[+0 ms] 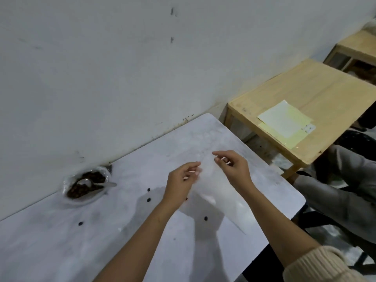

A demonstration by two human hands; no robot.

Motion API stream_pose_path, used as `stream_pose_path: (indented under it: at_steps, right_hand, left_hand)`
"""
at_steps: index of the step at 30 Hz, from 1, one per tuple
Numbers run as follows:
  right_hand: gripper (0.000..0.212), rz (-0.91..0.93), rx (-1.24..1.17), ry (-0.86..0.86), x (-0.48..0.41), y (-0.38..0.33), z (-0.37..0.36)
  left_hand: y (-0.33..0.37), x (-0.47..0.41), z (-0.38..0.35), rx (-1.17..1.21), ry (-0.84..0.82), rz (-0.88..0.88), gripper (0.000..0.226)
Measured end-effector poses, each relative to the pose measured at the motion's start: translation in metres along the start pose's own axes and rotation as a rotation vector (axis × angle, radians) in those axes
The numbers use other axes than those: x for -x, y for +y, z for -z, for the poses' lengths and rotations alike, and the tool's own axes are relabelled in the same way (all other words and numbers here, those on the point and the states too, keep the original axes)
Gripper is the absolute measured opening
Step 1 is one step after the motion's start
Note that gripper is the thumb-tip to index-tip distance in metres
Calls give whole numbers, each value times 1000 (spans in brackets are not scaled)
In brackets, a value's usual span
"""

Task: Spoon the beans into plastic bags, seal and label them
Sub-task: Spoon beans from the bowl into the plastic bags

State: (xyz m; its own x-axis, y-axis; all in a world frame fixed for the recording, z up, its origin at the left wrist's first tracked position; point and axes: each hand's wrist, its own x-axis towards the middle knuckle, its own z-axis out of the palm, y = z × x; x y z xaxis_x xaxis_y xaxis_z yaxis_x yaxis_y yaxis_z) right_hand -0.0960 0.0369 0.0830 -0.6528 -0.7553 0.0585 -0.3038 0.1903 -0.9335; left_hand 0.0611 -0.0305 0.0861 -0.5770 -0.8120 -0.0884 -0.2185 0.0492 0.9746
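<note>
A clear plastic bag (215,190) hangs between my two hands above the white table (101,241). My left hand (180,180) pinches the bag's top edge on the left side. My right hand (234,167) pinches the top edge on the right. The bag looks empty and trails down toward the table's right edge. A clear bowl of dark brown beans (85,185) stands at the far left by the wall, with a spoon (95,185) lying in it. A few loose beans (149,199) lie scattered on the table.
A wooden table (305,94) stands to the right, with yellow-green sheets (284,123) on it. A seated person's grey trouser legs (341,180) are beside the white table's right edge. The wall runs close along the table's far side.
</note>
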Motion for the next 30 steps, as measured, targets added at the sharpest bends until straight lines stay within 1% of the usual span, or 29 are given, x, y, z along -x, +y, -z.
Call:
stream_pose_path:
  at_steps: [2,4,8,11,13,15,17,20,23,26,30]
  right_hand:
    - [18,57,-52,-74,-6,-24,-19]
    - [17,112,-96,-158,-8,-50,-45]
    - [18,197,-138,-309,-1,-98,-112]
    - [16,254,-130,-413,18,-126,-164]
    - [14,333,-95,-440,35,-141,-194]
    - [13,436,-59,-420,55,-153,-219]
    - [10,494,-76,-396,76,-162,-240]
    - [7,471,-131,-459,103,-171,-261]
    - [13,390,-171,-526,120,-173,-272]
    - [15,262,-259,-540,123,-172,-274]
    - [16,179,-271,-521,118,-174,-272]
  left_hand:
    - [11,3,36,58,8,40,28]
    - [19,10,72,56,71,71,28]
    - [32,38,141,47,235,144,23]
    - [33,70,188,-12,405,151,16]
    - [28,92,215,-59,525,151,15]
    - [20,113,236,-57,622,166,17]
    - [13,130,251,-47,701,186,15]
    - [6,146,263,10,781,168,14]
    - [4,151,268,30,805,141,17]
    - [1,151,267,15,805,117,16]
    - [0,146,263,12,791,111,16]
